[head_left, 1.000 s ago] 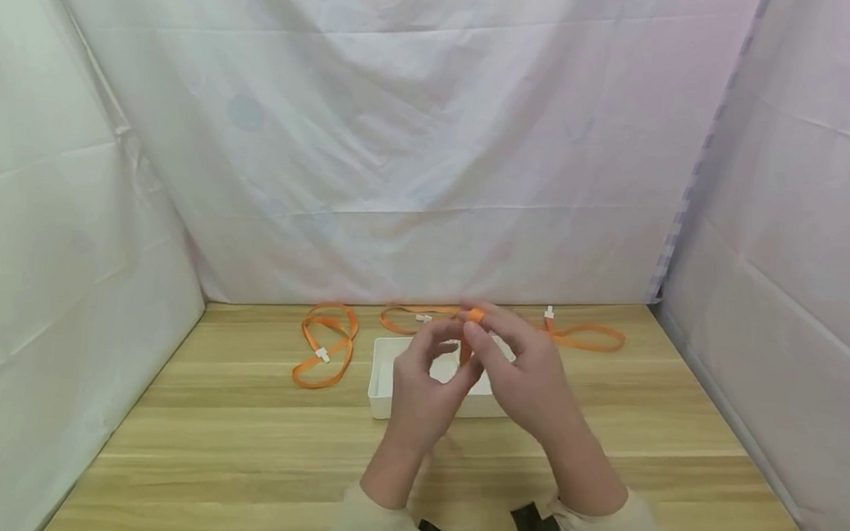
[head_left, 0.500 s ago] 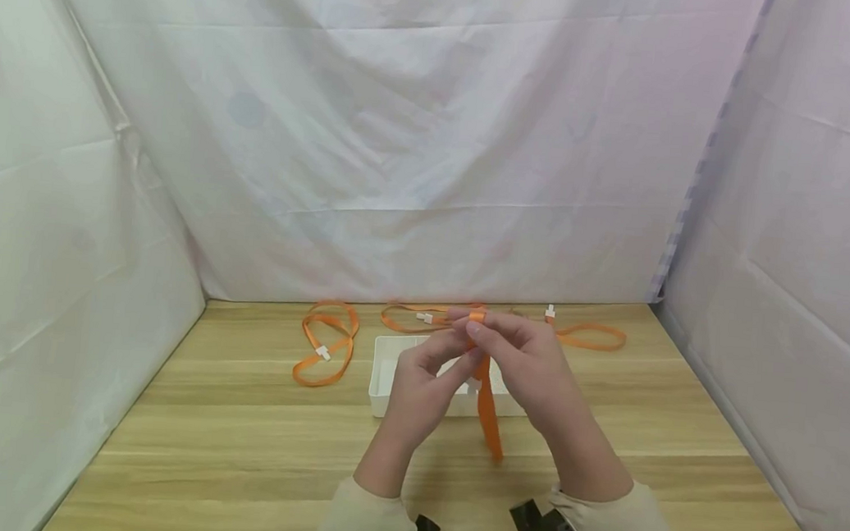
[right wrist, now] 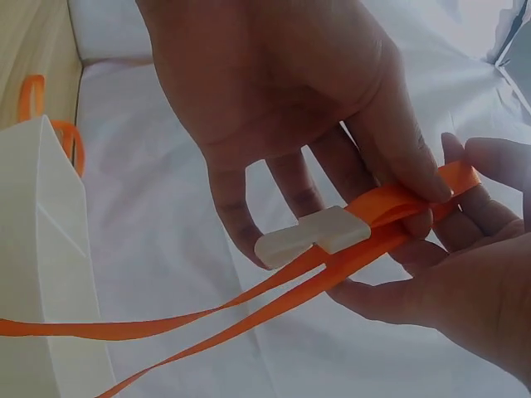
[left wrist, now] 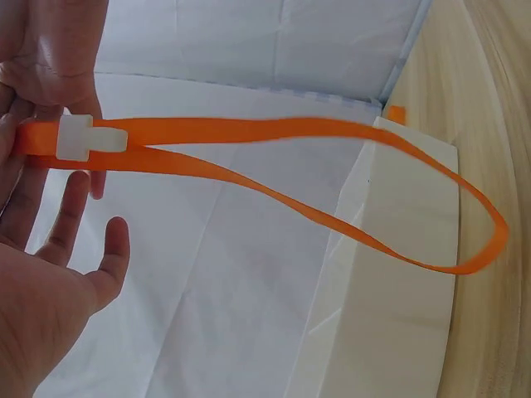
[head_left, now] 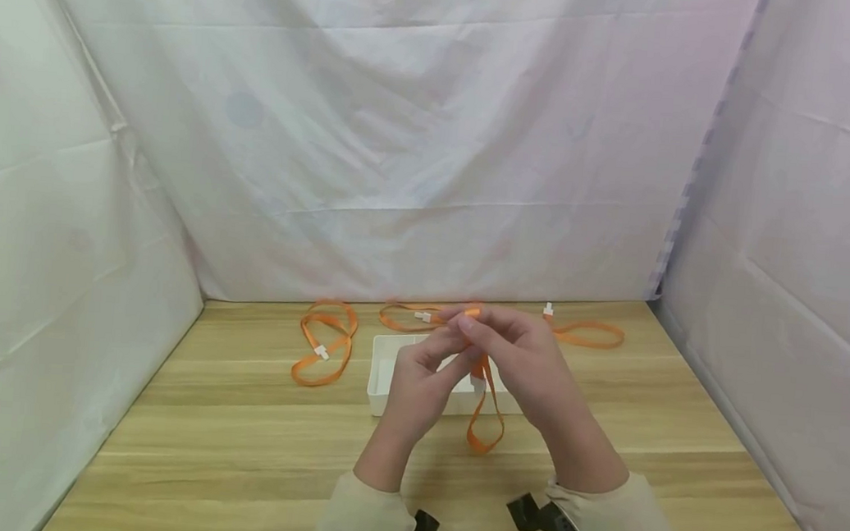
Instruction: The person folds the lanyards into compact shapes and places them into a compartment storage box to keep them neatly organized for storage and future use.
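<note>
An orange lanyard (left wrist: pixel 323 128) with a white plastic clip (right wrist: pixel 332 230) is held up between both hands, above a white box (head_left: pixel 379 398). My right hand (head_left: pixel 532 363) pinches the folded strap between thumb and fingers, just beyond the clip. My left hand (head_left: pixel 420 388) holds the same folded end from the other side, its fingers close against the right hand's fingertips. From there the rest of the strap hangs down as a long loop, in front of the box in the head view. Part of the fold is hidden behind the fingers.
Further orange lanyards lie on the wooden table (head_left: pixel 234 450): one looped lanyard (head_left: pixel 344 359) left of the box, another lanyard (head_left: pixel 391 325) behind it, and a third lanyard (head_left: pixel 590 344) to the right. White cloth (head_left: pixel 434 134) encloses the back and sides.
The lanyard's loop has come into view below the hands, first hanging edge-on, now opened into a narrow loop. Both hands stay close together over the box with small finger movements.
</note>
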A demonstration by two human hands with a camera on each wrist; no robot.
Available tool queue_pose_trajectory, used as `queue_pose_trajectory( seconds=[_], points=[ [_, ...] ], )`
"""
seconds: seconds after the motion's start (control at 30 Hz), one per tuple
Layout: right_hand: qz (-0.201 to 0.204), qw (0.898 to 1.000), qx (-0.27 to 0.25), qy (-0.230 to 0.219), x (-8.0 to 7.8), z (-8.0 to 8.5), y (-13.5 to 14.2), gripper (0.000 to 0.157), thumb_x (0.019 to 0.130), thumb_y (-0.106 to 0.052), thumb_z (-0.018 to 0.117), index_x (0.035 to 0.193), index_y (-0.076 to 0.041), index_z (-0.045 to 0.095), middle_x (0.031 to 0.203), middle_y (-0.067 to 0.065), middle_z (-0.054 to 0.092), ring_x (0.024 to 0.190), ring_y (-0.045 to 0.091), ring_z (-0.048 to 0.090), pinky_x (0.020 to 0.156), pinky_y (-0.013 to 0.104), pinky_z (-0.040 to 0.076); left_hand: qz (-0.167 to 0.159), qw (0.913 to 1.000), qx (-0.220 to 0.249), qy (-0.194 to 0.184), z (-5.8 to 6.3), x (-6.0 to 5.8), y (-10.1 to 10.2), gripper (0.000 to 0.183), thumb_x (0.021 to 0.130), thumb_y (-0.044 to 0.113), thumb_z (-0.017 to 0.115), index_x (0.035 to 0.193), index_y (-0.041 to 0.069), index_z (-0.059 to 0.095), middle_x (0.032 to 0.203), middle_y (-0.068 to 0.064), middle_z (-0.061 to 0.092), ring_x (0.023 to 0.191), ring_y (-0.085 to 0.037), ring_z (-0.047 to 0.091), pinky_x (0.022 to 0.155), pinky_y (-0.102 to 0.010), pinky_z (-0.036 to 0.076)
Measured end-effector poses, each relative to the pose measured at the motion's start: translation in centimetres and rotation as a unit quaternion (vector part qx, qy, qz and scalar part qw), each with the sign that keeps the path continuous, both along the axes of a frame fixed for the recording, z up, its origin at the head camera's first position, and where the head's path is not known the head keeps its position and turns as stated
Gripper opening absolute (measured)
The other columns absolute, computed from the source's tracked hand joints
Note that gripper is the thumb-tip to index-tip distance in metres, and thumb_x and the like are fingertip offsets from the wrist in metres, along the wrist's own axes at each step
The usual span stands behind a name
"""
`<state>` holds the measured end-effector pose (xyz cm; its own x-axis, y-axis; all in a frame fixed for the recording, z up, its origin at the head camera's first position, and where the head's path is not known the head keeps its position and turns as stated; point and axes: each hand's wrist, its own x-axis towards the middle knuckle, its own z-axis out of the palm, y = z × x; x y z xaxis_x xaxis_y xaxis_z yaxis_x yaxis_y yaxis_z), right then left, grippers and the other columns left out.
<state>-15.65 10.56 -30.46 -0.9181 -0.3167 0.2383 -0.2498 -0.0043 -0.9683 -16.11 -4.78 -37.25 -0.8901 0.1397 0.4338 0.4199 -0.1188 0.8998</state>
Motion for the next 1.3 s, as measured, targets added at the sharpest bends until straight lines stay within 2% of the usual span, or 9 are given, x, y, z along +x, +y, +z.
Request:
queue_pose_trajectory(
  seconds=[0.27,0.37,0.5,0.67,0.8,0.93,1.03,1.17,1.3],
  points=[
    [-0.013,1.0,0.001,0.003,-0.5,0.5,-0.1,0.035,0.107,-0.022,0.064,0.094,0.011,0.069,0.119,0.002,0.079,0.129,0.022,0.069,0.095,0.033,0.059,-0.014,0.9998,0.001,0.014,-0.5,-0.5,0.0,0.021,0.1,0.01,0.073,0.116,-0.003,0.079,0.123,-0.016,0.078,0.126,-0.01,0.067,0.115,-0.038,0.052],
    [-0.015,1.0,0.006,0.005,-0.5,0.6,-0.1,0.036,0.108,-0.021,0.063,0.09,0.01,0.065,0.119,0.003,0.078,0.125,0.025,0.069,0.09,0.032,0.06,-0.025,0.9996,0.008,0.011,-0.6,-0.6,-0.1,0.021,0.101,0.011,0.072,0.113,-0.006,0.078,0.122,-0.004,0.08,0.126,-0.011,0.066,0.115,-0.038,0.052],
    [-0.016,1.0,0.01,0.008,-0.5,0.8,-0.1,0.033,0.109,-0.02,0.06,0.099,0.01,0.069,0.12,0.006,0.077,0.122,0.027,0.067,0.09,0.033,0.059,-0.052,0.9984,0.021,-0.008,-0.6,-0.6,-0.2,0.024,0.103,0.011,0.07,0.116,-0.01,0.074,0.111,0.015,0.078,0.116,-0.009,0.068,0.109,-0.035,0.056],
    [-0.031,0.999,0.026,0.009,-0.4,1.3,0.1,0.029,0.11,-0.025,0.06,0.104,-0.001,0.074,0.122,0.007,0.078,0.127,0.024,0.063,0.104,0.041,0.05,-0.08,0.9962,0.022,-0.025,-0.8,-0.7,-0.2,0.027,0.104,0.012,0.067,0.121,-0.01,0.07,0.103,0.018,0.078,0.096,-0.012,0.072,0.096,-0.033,0.061],
    [-0.032,0.999,0.024,0.01,-0.5,1.4,0.2,0.027,0.11,-0.026,0.06,0.101,-0.005,0.074,0.121,0.005,0.079,0.131,0.023,0.061,0.113,0.047,0.041,-0.091,0.9953,0.022,-0.026,-1.2,-0.7,-0.1,0.027,0.105,0.012,0.066,0.119,-0.011,0.07,0.11,0.016,0.079,0.096,-0.017,0.072,0.091,-0.032,0.061],
    [-0.028,0.999,0.013,0.016,-0.6,1.3,0.2,0.026,0.11,-0.024,0.059,0.102,-0.005,0.073,0.119,0.006,0.079,0.131,0.024,0.062,0.112,0.047,0.041,-0.094,0.9945,0.028,-0.036,-1.4,-0.6,-0.2,0.026,0.107,0.014,0.064,0.115,-0.01,0.071,0.112,0.014,0.08,0.11,-0.015,0.07,0.095,-0.031,0.059],
    [-0.03,0.999,0.014,0.011,-0.6,1.2,0.3,0.027,0.11,-0.027,0.059,0.105,-0.005,0.074,0.12,0.004,0.079,0.129,0.023,0.062,0.103,0.045,0.047,-0.105,0.9906,0.06,-0.063,-1.5,-0.6,-0.2,0.023,0.111,0.02,0.056,0.111,-0.001,0.066,0.108,0.013,0.079,0.114,-0.013,0.068,0.102,-0.031,0.054],
    [-0.031,0.999,0.009,0.002,-0.6,1.1,0.4,0.027,0.11,-0.029,0.061,0.107,-0.006,0.074,0.12,0.005,0.079,0.129,0.023,0.062,0.104,0.045,0.047,-0.133,0.9805,0.112,-0.091,-1.4,-0.7,-0.1,0.011,0.116,0.029,0.044,0.112,0.021,0.05,0.107,0.007,0.078,0.119,-0.02,0.069,0.109,-0.039,0.047],
    [-0.027,1.0,0.004,0.004,-0.7,1.0,0.5,0.028,0.109,-0.028,0.061,0.108,-0.002,0.074,0.118,0.004,0.079,0.13,0.023,0.064,0.113,0.046,0.043,-0.133,0.9792,0.13,-0.082,-1.2,-0.9,0.2,0.007,0.115,0.022,0.046,0.115,0.023,0.053,0.11,0.004,0.078,0.118,-0.021,0.07,0.111,-0.043,0.051]
  ],
)
